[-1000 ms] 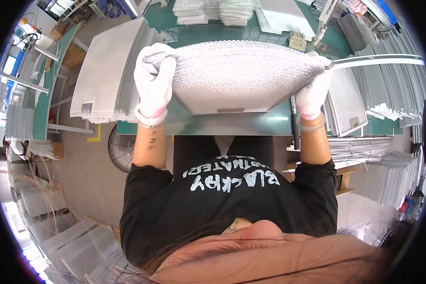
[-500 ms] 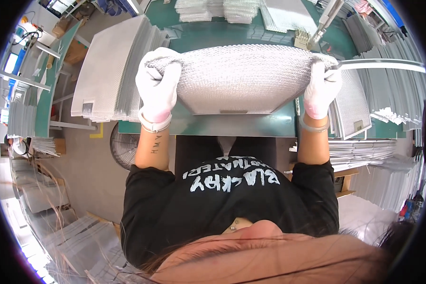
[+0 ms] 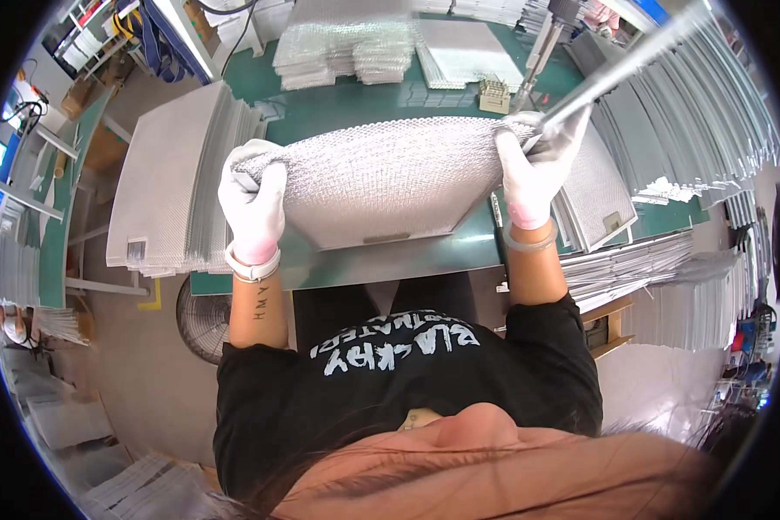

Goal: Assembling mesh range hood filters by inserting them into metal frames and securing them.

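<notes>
Your left hand (image 3: pixel 253 201) grips the silvery mesh panel (image 3: pixel 390 186) at its left end; your right hand (image 3: pixel 537 173) clasps the right end plus a pale strip (image 3: pixel 626 72).

Workshop: green workbench (image 3: pixel 334 111), stacked mesh panels (image 3: pixel 166 178).

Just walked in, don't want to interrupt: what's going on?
A person holds a silvery mesh sheet over a green table, the gloved left hand at its left side, the gloved right hand at its right. That right hand also grips a pale strip slanting up to the right. Mesh panels stand stacked at the left.
</notes>
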Motion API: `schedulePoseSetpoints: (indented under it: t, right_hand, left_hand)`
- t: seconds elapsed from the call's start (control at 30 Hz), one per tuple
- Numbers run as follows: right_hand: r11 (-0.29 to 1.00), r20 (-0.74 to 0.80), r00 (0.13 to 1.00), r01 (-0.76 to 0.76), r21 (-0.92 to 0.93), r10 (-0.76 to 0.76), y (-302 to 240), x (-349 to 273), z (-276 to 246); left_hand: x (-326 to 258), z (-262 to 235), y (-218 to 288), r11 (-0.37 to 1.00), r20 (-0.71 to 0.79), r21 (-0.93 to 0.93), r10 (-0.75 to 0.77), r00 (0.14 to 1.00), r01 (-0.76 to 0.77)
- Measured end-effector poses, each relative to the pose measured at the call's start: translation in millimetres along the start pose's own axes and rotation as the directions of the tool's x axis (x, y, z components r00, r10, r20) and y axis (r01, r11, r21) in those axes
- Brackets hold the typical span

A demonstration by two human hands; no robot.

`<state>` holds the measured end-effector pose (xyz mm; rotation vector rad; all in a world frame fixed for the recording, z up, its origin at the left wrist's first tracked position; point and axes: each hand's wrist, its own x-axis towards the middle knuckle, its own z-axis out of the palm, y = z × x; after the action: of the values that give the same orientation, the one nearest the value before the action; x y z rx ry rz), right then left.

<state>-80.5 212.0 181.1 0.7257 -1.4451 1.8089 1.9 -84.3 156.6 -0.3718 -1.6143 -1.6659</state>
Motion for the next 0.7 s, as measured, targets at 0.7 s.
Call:
schedulePoseSetpoints:
  t: [0.7]
  right_hand:
    - [0.901,0.982,0.189,0.425,-0.086,0.005,-73,91,32]
  left_hand:
    - [25,-14,57,0.933,0.318,0.349,-0.204,0.926,0.086]
